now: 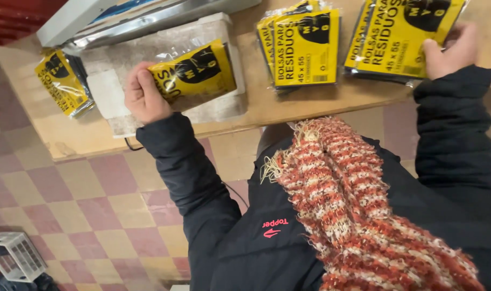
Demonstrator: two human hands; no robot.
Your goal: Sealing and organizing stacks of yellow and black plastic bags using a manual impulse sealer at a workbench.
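Yellow packs: four on bench (288,108). Left hand (144,97) grips one (194,73); right hand (450,51) clasps stack (396,35).

A wooden table (288,105) stands on a checkered floor (94,199) of pink and cream tiles; a white crate (15,256) sits low left; red corrugated wall (14,19) behind

Glossy plastic packet (194,73) — matt wooden table (288,105)

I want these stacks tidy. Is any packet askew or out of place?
Yes: one yellow-and-black plastic bag packet lies alone and tilted at the wooden table's far left end. The packet in the left hand is also tilted; the middle stack lies slightly fanned.
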